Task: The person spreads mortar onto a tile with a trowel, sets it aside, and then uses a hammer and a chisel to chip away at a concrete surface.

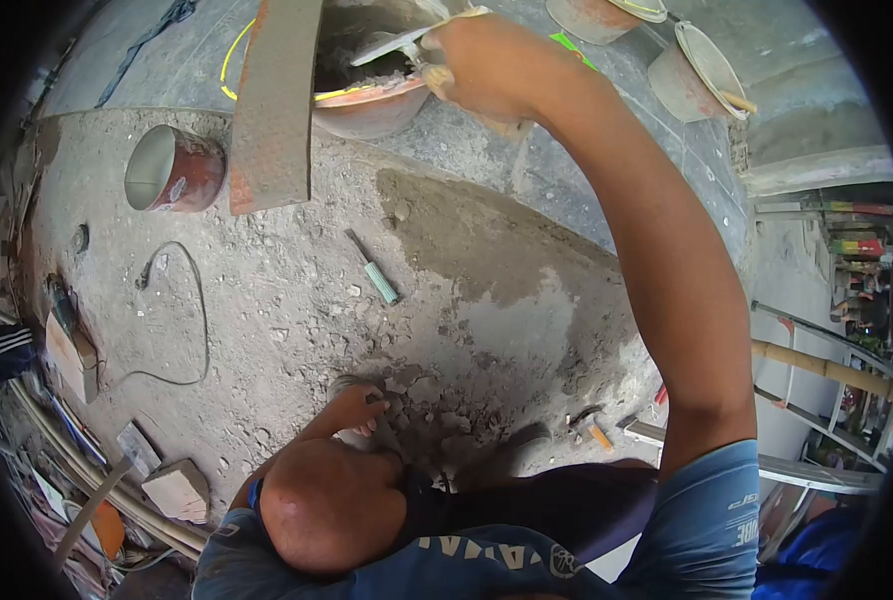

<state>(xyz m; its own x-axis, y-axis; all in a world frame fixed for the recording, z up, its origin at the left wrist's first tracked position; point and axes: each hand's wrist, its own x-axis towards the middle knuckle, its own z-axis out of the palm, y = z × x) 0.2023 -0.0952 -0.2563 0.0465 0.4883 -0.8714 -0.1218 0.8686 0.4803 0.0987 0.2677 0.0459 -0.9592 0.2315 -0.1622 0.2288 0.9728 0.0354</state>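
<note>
My right hand (486, 65) is stretched far forward and shut on the handle of a trowel (406, 40). The trowel's blade lies over a brown bowl (376, 108) that holds grey mortar. My left hand (356, 408) is low, near my knee, with bent fingers resting on a heap of broken concrete pieces (431, 405). Whether it grips a piece I cannot tell. A patch of darker, damp cement (486, 250) spreads across the rough floor between the bowl and the rubble.
A rusty flat plank (274, 100) leans by the bowl. A round tin (174, 170) lies on its side at the left. A green-handled chisel (374, 270), a looped cable (181, 310) and a hammer (591, 428) lie on the floor. More bowls (701, 70) stand at the top right, a ladder (826, 368) at the right.
</note>
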